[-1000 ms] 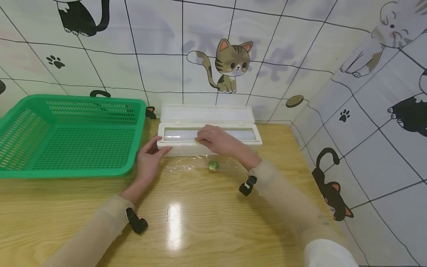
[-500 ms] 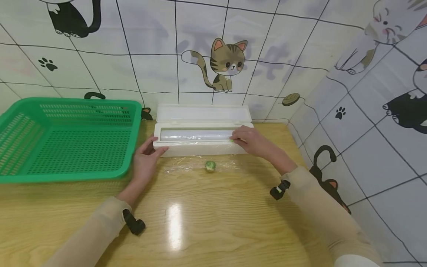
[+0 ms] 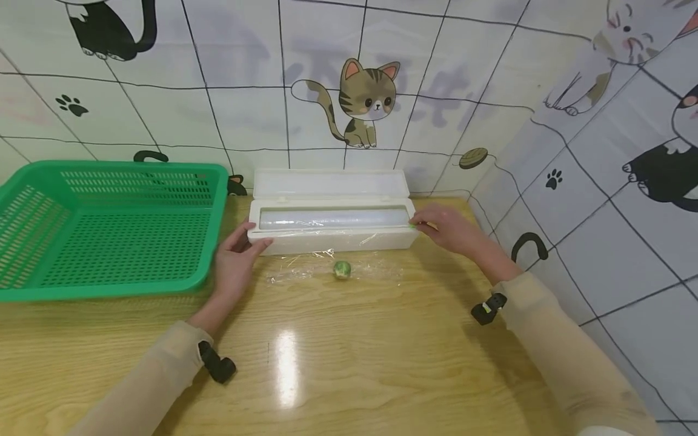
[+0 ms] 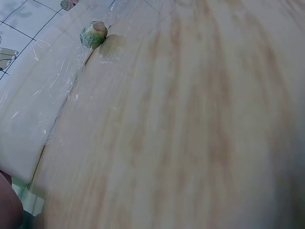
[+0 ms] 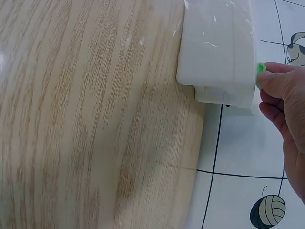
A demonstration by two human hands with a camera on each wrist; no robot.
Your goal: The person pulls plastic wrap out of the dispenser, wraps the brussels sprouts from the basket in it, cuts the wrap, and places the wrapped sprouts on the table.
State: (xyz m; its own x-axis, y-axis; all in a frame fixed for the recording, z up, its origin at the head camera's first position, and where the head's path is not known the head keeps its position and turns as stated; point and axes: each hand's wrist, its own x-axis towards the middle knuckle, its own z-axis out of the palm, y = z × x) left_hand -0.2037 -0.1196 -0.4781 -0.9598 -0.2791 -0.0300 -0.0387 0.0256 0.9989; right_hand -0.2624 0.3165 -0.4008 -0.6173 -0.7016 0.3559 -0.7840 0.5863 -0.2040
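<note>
A white cling film dispenser (image 3: 335,241) with its lid raised stands at the back of the table, a film roll (image 3: 332,218) inside. My left hand (image 3: 235,263) grips its left end, thumb on the front face. At the right end, my right hand (image 3: 447,230) pinches a small green slide cutter (image 5: 260,75) on the front rim. A strip of clear cling film (image 3: 294,270) spreads from the dispenser's front onto the table. On that film sits a Brussels sprout (image 3: 342,270), which the left wrist view also shows near its top edge.
A green plastic basket (image 3: 131,289) stands to the left, close to my left hand. Behind the dispenser rises a wall covering (image 3: 245,115) with cat drawings, and it continues along the right side of the wooden table (image 3: 371,357).
My right hand has slid the green cutter from the middle of the dispenser to its right end. The left hand keeps its grip on the left end. The view has shifted slightly.
</note>
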